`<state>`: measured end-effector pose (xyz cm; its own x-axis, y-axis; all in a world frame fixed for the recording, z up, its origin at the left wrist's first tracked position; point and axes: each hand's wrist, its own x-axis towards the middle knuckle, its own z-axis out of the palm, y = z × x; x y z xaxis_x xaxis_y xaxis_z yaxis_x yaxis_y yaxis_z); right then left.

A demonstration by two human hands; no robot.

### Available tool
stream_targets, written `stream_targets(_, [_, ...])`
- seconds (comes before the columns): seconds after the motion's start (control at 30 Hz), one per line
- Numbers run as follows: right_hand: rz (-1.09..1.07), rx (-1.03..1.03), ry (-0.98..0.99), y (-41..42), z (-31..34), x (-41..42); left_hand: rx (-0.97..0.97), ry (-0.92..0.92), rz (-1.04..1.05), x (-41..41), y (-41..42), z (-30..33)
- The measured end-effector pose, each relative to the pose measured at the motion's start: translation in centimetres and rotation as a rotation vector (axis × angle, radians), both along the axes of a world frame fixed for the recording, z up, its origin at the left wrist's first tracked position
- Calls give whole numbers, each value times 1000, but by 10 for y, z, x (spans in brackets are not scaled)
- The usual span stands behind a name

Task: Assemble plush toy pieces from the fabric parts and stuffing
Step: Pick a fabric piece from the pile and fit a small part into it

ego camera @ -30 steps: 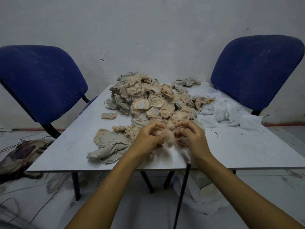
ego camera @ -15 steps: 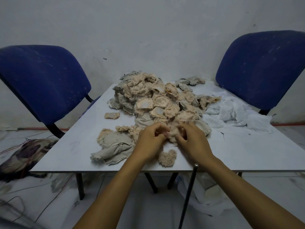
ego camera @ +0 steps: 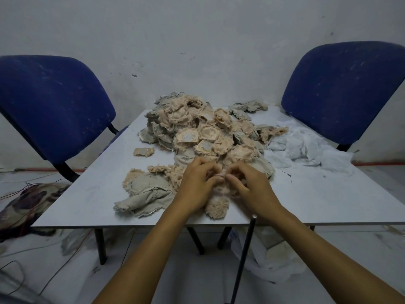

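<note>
Pinching one fuzzy plush piece (ego camera: pixel 221 189) between them, the left hand (ego camera: pixel 198 185) and right hand (ego camera: pixel 252 187) meet just before the fabric pile (ego camera: pixel 203 132).

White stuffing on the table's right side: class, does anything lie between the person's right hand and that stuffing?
Nothing visible blocks it. The right hand works a fuzzy piece with the left hand near the front edge; bare table lies between it and the white stuffing. The fabric pile sits behind the hands.
</note>
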<state>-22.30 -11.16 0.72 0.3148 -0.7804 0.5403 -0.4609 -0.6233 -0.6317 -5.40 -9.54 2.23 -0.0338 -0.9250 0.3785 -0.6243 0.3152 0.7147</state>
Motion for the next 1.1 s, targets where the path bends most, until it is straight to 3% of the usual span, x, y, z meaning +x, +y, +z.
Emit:
stream_targets(0.2, [101, -69, 70, 0, -4, -7, -24, 95, -58, 8, 3, 1])
stream_targets(0.47, [104, 49, -106, 3, -3, -2, -73, 148, -86, 8, 5, -3])
stream_targets(0.6, [157, 78, -118, 5, 2, -1, -14, 248, -73, 8, 4, -1])
stream_targets(0.73, [280, 158, -113, 3, 8, -7, 87, 461, -108, 6, 6, 5])
stream_targets(1.1, [266, 200, -194, 3, 4, -2, 264, 630, -129, 1, 0, 3])
